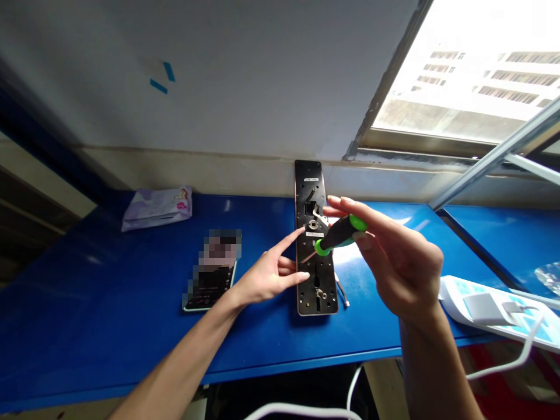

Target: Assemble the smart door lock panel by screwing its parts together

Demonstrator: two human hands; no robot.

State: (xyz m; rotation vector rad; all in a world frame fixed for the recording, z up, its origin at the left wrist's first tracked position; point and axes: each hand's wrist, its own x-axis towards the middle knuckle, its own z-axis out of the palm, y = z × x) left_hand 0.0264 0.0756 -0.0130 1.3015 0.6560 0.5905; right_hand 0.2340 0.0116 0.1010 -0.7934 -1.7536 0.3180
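A long dark lock panel (315, 291) lies flat on the blue table (109, 303), its far end against the wall. My left hand (269, 275) rests at the panel's left edge, forefinger stretched toward the round metal part near its middle, thumb touching the edge. My right hand (400, 262) hovers above and to the right of the panel. It grips a screwdriver (339, 234) with a black and green handle, tip pointing down and left at the panel's middle.
A phone (210, 280) lies left of my left hand. A pale plastic packet (157, 207) sits at the back left. A white power strip (494, 309) with a plugged cable lies at the right edge. A small metal piece (342, 293) lies beside the panel.
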